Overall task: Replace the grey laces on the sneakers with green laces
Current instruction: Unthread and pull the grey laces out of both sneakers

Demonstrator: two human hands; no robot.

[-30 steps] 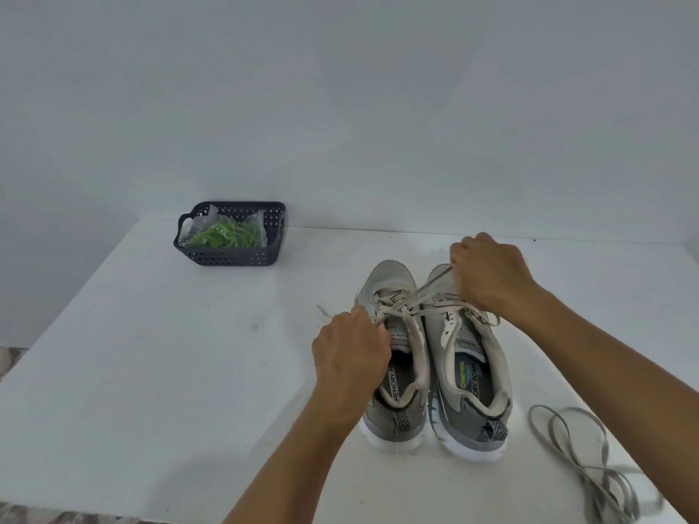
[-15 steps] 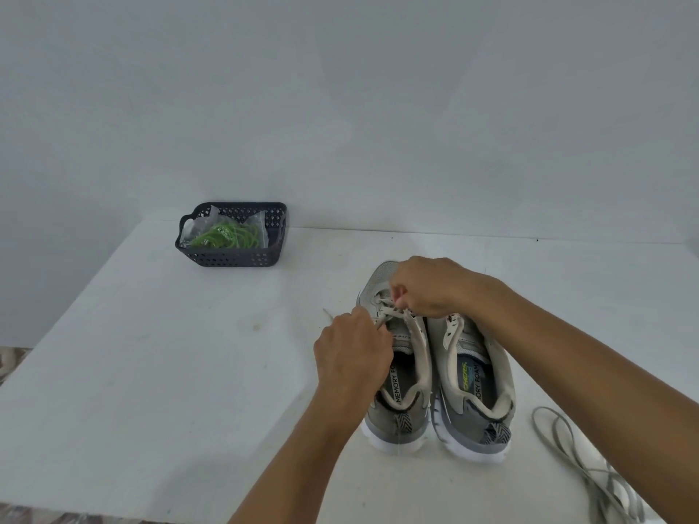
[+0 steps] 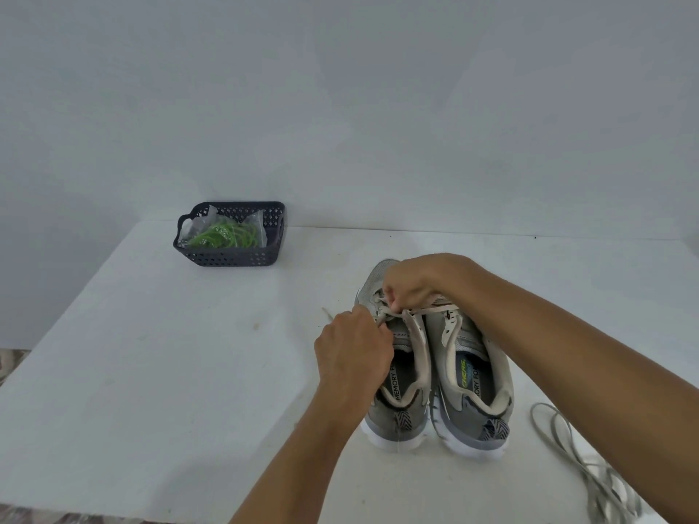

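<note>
The grey lace [image 3: 382, 313] sits in the left shoe [image 3: 397, 357] — both hands pinch it. The right hand [image 3: 410, 283] is just past the left hand [image 3: 353, 353]. Green laces [image 3: 227, 236] lie in a basket [image 3: 227, 256] far off to the left — a loose lace [image 3: 590, 470] lies right of the right shoe [image 3: 472, 380].

Two sneakers stand side by side on the table [image 3: 151, 372], heels toward the person: the left sneaker [image 3: 401, 406] touches the right sneaker [image 3: 476, 402]. A loose lace [image 3: 567, 444] lies on the table right of them. A basket [image 3: 230, 255] sits far left, near the table's back edge, with a bag of laces [image 3: 227, 234] inside. Both hands are over the left sneaker's front, the right hand [image 3: 412, 285] behind the left hand [image 3: 351, 349].
</note>
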